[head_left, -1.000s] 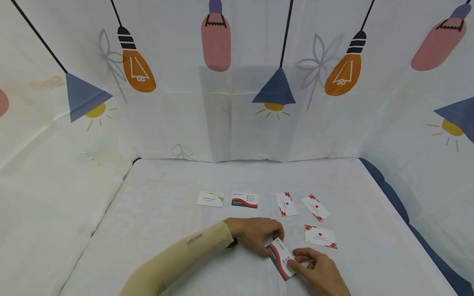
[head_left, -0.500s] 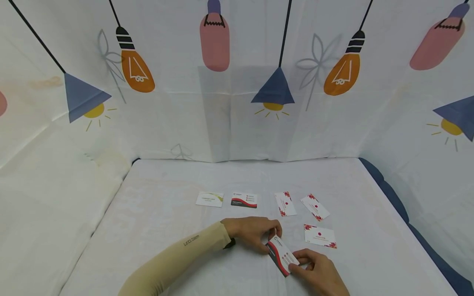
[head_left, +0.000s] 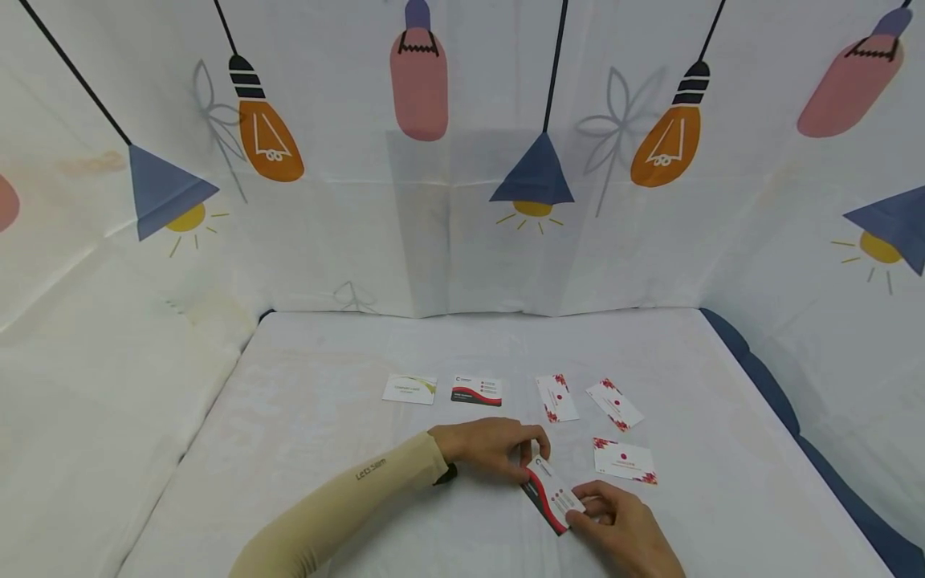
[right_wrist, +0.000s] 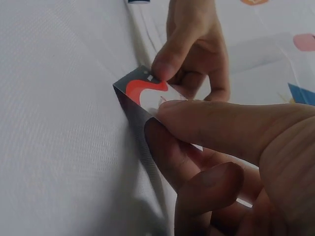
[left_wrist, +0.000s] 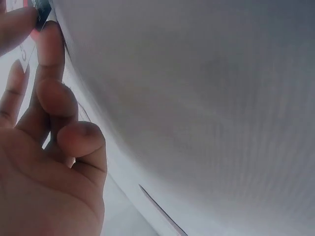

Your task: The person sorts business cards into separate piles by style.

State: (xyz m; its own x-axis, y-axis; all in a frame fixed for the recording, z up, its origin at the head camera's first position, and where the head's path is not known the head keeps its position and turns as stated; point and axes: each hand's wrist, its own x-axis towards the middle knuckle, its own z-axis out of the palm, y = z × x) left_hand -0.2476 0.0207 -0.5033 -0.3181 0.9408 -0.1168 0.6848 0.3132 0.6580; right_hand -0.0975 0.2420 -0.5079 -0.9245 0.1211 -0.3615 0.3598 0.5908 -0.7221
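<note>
Between my two hands is a business card [head_left: 553,490], white with a red wave and a dark band. My left hand [head_left: 495,446] pinches its far left end, the thumb on the printed face. At the near right end, my right hand [head_left: 625,522] pinches it between thumb and fingers. The right wrist view shows the card [right_wrist: 145,93] tilted close over the white cloth, its printed face up and a shadow beneath its edge. Only a corner of the card [left_wrist: 44,14] shows in the left wrist view, beside the left thumb and fingers.
Beyond my hands, a green-and-white card [head_left: 409,389] and another red-wave card [head_left: 477,392] lie side by side. Right of them are a red-flowered card [head_left: 557,398], a slanted one [head_left: 615,405] and a nearer one [head_left: 625,461]. A lamp-printed curtain [head_left: 347,241] rises behind the white-covered table [head_left: 318,377].
The held card and my left hand have shifted slightly away from me. Both hands keep their pinch, and the cards lying on the table stay where they were.
</note>
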